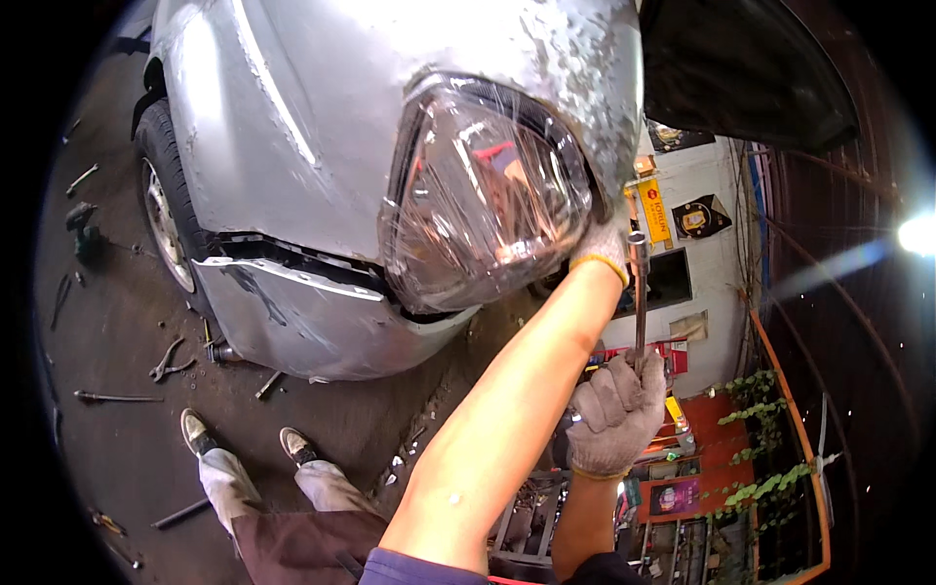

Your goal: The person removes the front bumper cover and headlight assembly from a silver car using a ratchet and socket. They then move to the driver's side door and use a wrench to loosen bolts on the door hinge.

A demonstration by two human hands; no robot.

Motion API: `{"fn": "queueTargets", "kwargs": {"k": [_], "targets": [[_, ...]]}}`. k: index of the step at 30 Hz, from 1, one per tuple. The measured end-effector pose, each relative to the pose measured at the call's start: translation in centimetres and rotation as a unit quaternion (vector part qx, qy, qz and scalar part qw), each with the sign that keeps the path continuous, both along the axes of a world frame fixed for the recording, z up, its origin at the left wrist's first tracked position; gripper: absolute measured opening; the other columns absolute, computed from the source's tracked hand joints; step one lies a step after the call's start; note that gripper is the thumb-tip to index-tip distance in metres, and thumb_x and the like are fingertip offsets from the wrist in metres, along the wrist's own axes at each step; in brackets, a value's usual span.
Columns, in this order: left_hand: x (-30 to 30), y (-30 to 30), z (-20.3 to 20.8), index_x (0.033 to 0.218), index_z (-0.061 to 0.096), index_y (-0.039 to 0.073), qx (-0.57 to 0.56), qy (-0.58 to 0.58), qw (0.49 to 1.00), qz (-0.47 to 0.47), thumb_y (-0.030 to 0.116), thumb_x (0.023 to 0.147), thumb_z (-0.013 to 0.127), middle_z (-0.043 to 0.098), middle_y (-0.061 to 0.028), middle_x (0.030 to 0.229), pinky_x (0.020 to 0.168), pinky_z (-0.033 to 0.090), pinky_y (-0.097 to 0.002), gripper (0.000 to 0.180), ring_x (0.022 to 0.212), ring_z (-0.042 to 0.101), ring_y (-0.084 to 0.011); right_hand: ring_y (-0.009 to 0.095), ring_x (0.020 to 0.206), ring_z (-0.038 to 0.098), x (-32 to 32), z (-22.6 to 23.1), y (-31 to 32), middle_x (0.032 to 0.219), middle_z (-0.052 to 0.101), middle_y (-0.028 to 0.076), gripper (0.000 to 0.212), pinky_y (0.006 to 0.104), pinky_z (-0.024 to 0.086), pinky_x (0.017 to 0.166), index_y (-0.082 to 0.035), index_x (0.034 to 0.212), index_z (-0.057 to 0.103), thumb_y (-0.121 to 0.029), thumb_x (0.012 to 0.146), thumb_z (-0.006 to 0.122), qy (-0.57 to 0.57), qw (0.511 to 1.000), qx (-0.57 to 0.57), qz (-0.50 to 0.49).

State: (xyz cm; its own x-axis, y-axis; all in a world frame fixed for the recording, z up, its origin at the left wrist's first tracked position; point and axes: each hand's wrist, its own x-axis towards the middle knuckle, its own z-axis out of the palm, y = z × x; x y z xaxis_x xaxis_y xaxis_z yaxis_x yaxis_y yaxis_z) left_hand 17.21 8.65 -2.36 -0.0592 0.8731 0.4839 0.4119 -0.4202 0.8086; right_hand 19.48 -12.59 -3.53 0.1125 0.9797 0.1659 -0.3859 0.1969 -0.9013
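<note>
A car headlight (478, 195), covered in wrinkled clear film, sits at the corner of a silver car body (322, 107). My left hand (606, 252), in a knitted glove with a yellow cuff, reaches in at the headlight's right edge. Its fingers are hidden there, so I cannot see what they hold. Just below, my right hand (616, 414), in a grey glove, is closed round the lower end of a long metal socket wrench (640, 292). The tool stands upright in the picture, its round head beside my left wrist.
The bumper (331, 327) hangs with a gap below the scuffed fender. On the dark floor lie pliers (171, 363), a long bar (117, 397), a cordless drill (86, 234) and a wrench (83, 178). My shoes (297, 446) stand near the bumper. Metal shelving (531, 517) is at the lower right.
</note>
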Motion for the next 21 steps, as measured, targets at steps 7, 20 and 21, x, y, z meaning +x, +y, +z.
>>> {"fn": "queueTargets", "kwargs": {"k": [7,20,21], "targets": [[-0.4,-0.8,-0.8,0.119,0.059,-0.001,0.005,0.024,0.999,0.024,0.012,0.091,0.058,0.061,-0.0209,0.124,0.096,0.050,-0.0393,0.030,0.115,0.060,-0.0329,0.005,0.041,0.022,0.2,0.1,-1.2,0.059,0.031,-0.008,0.025,0.0245,0.018,0.035,-0.014,0.095,0.054,-0.030,0.110,0.042,0.003,0.999,0.003,-0.050],[-1.1,-1.8,-1.5,0.105,0.069,0.001,0.021,0.099,0.992,0.077,0.014,0.087,0.064,0.067,-0.0198,0.113,0.088,0.054,-0.0396,0.023,0.105,0.065,-0.0318,0.005,0.046,0.025,1.5,1.5,2.5,0.063,0.031,-0.007,0.019,0.0227,0.021,0.040,-0.008,0.103,0.057,-0.025,0.107,0.051,-0.029,1.000,0.003,-0.012],[-1.1,-1.9,-1.6,0.104,0.070,0.001,0.020,0.109,0.991,0.081,0.014,0.087,0.064,0.068,-0.0197,0.112,0.088,0.054,-0.0396,0.022,0.104,0.066,-0.0318,0.005,0.046,0.025,2.1,1.4,2.5,0.063,0.031,-0.007,0.019,0.0227,0.021,0.040,-0.007,0.104,0.058,-0.025,0.107,0.051,-0.016,1.000,0.002,0.008]]}}
